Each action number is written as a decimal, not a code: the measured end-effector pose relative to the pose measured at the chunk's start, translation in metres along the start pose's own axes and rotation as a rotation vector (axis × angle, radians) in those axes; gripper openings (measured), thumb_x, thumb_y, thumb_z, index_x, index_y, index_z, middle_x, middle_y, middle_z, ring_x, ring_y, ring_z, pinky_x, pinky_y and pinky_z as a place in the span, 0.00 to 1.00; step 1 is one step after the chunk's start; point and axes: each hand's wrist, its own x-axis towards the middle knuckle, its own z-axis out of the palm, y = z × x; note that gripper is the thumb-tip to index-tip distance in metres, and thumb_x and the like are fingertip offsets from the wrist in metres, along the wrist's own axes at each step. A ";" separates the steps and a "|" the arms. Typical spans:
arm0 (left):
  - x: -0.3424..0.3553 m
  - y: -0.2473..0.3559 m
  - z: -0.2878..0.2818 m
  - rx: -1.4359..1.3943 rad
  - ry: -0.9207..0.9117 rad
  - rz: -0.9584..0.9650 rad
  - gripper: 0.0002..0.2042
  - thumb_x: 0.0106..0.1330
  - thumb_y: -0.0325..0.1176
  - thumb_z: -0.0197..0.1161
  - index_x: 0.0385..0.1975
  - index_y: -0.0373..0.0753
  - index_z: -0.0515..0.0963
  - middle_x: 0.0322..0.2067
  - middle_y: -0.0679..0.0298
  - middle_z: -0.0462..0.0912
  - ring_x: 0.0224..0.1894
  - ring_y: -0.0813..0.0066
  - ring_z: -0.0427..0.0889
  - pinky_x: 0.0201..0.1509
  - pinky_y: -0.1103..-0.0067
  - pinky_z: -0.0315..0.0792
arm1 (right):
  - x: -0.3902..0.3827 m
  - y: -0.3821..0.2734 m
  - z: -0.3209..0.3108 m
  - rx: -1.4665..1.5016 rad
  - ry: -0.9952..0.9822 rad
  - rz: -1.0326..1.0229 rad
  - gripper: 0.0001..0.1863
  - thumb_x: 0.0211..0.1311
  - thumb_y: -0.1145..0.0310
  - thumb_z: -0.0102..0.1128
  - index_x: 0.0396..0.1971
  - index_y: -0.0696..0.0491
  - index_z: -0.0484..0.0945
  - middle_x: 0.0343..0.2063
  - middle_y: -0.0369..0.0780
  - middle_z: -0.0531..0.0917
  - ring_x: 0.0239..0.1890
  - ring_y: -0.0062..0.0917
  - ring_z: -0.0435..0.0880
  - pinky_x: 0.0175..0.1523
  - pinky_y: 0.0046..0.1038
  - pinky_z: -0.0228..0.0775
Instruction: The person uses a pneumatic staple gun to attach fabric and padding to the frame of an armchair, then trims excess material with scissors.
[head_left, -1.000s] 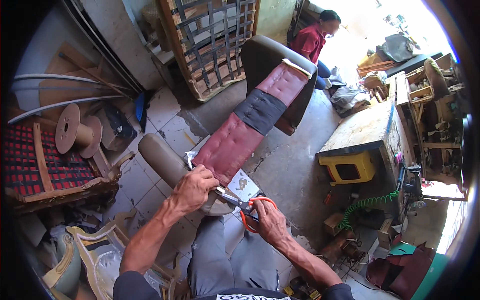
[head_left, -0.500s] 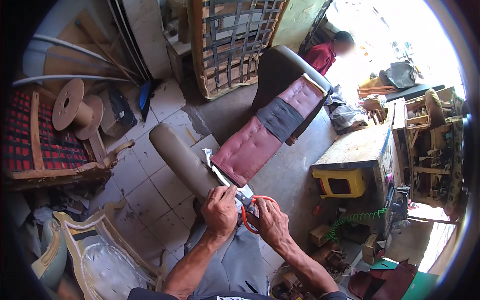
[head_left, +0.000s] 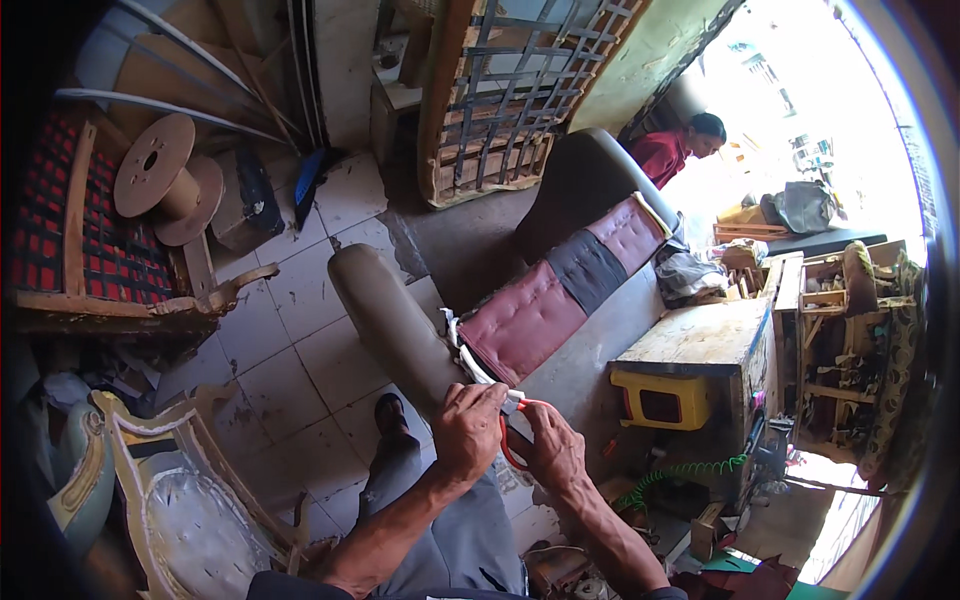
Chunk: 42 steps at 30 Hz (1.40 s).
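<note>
On the tiled floor (head_left: 300, 370), work in a state judged part-finished. The wooden bench (head_left: 690, 335) bounds the right side, well apart from the hands; tile shows between the chair frame (head_left: 200, 520) at lower left and the grey padded roll (head_left: 395, 320), giving the left elbow some room. The maroon panel (head_left: 520, 325), tufted and crossed by a dark band (head_left: 588, 270), spans from beside this roll to the grey padded block (head_left: 575, 190); its sections are already joined. The left hand (head_left: 470, 425) pinches the white strip (head_left: 472, 362) by the panel's near edge. The right hand (head_left: 555, 447) is closed round the orange-handled scissors (head_left: 519, 401), blades beside the left fingers. The strip, loose at its far end, appears uncut; the fingers hide whether the blades have bitten.
</note>
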 end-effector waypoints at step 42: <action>0.141 -0.110 -0.053 0.153 -0.768 0.244 0.10 0.60 0.31 0.67 0.41 0.43 0.86 0.40 0.61 0.87 0.50 0.63 0.82 0.59 0.65 0.68 | 0.004 -0.026 -0.004 0.053 -0.077 0.244 0.24 0.61 0.53 0.69 0.49 0.53 0.74 0.34 0.41 0.84 0.35 0.38 0.87 0.36 0.36 0.78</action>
